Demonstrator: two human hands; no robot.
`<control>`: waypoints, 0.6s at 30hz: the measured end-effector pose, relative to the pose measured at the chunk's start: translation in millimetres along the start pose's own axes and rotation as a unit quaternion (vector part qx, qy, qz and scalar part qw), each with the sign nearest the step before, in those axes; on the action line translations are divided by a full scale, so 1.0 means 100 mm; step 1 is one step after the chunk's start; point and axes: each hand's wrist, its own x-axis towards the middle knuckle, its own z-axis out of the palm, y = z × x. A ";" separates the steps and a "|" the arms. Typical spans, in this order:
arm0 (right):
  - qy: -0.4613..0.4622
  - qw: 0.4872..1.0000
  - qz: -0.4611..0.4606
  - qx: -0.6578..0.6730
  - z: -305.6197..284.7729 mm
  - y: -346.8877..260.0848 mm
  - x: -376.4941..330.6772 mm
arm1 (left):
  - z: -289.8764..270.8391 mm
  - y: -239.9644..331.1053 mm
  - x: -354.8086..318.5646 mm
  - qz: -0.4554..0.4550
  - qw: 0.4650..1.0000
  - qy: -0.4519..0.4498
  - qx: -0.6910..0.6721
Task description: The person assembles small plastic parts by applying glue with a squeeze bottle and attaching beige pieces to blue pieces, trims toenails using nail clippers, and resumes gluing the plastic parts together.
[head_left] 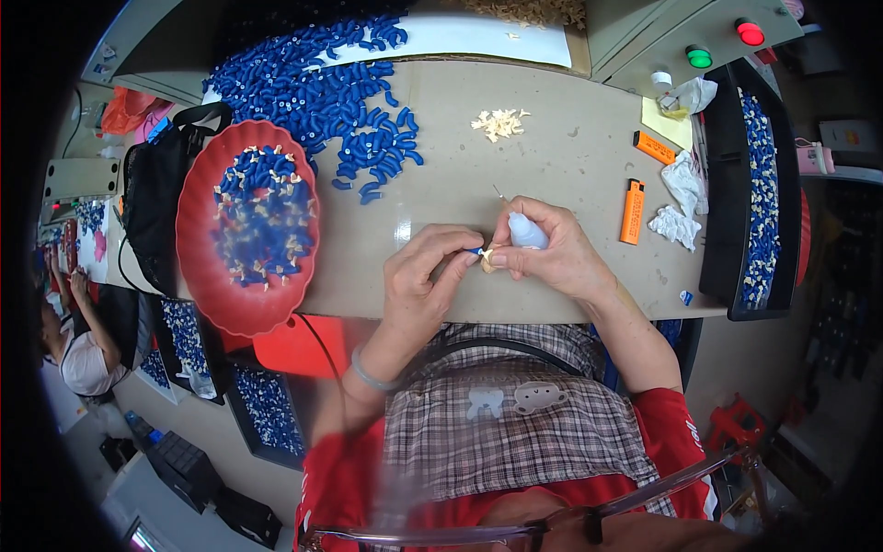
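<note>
Above the near edge of the table, my two hands meet fingertip to fingertip. My left hand (425, 279) is closed in a pinch on a small blue curved piece (475, 251). A cream-coloured piece (487, 260) sits at the end of it, against the fingertips of my right hand (559, 256). That same right hand is wrapped round a small pale squeeze bottle (527, 232) with a thin needle tip pointing up and left. How the two small pieces join is partly hidden by my fingers.
Loose blue pieces (354, 115) spread over the far left, beside a red scalloped tray (198, 267) of joined pieces. A cream heap (499, 124) lies ahead. Orange lighters (632, 212), crumpled tissue (676, 227) and a filled black bin (727, 212) stand right. Another person (87, 354) works far left.
</note>
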 end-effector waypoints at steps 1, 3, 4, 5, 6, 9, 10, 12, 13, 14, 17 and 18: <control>0.001 1.000 0.003 0.010 0.00 0.01 0.00 | 0.00 0.00 0.00 0.014 1.000 -0.002 0.013; 0.004 1.000 0.007 0.022 0.00 0.01 0.00 | 0.00 0.01 0.01 0.027 0.999 -0.004 0.026; 0.005 1.000 0.012 0.024 0.00 0.02 0.00 | 0.01 0.03 0.02 0.049 0.998 -0.006 0.045; 0.005 0.999 0.018 0.028 0.00 0.02 0.00 | 0.00 0.04 0.03 0.071 0.995 -0.007 0.065; 0.005 0.999 0.018 0.029 0.02 0.01 0.00 | 0.01 0.04 0.02 0.070 0.995 -0.007 0.066; 0.021 0.996 0.060 0.063 0.04 -0.01 -0.01 | 0.02 0.04 -0.01 0.109 0.989 0.006 0.104; 0.020 0.995 0.063 0.071 0.04 -0.01 -0.01 | 0.02 0.05 -0.02 0.126 0.985 0.012 0.117; 0.018 0.994 0.066 0.080 0.05 0.00 -0.02 | 0.02 0.05 -0.03 0.141 0.981 0.017 0.130; 0.013 0.993 0.069 0.094 0.05 0.00 -0.03 | 0.02 0.05 -0.04 0.163 0.976 0.019 0.146; 0.010 0.991 0.072 0.109 0.05 0.00 -0.02 | 0.02 0.05 -0.03 0.184 0.970 0.019 0.161; 0.004 0.990 0.076 0.116 0.05 0.01 -0.03 | 0.02 0.02 -0.04 0.204 0.965 0.023 0.162; 0.004 0.990 0.076 0.117 0.04 0.01 -0.03 | 0.02 0.02 -0.04 0.203 0.965 0.022 0.162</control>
